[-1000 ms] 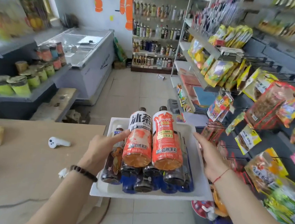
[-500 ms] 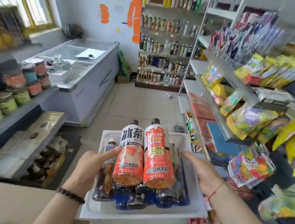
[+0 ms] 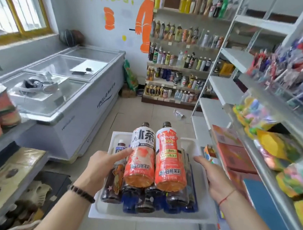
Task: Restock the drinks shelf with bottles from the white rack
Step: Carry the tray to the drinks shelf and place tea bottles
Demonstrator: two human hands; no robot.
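Note:
I carry a white rack [image 3: 146, 215] in front of me, level, at waist height. My left hand [image 3: 100, 167] grips its left side, index finger stretched onto a bottle. My right hand [image 3: 214, 176] grips its right side. Two large orange iced-tea bottles [image 3: 154, 162] lie on top of several dark and blue bottles [image 3: 146, 199]. A small brown bottle [image 3: 113, 181] lies at the rack's left. The drinks shelf [image 3: 181, 68] stands against the far wall, its rows filled with bottles.
A chest freezer [image 3: 72, 97] with glass lids lines the left of the aisle. Snack shelves [image 3: 265, 134] run along the right. A low stand with cup noodles [image 3: 0, 113] is at near left. A small piece of litter [image 3: 179, 114] lies on the tiled floor ahead.
I have walked away from the wooden counter and down the aisle with the rack. The drinks shelf and freezer are closer. Both hands keep their grip.

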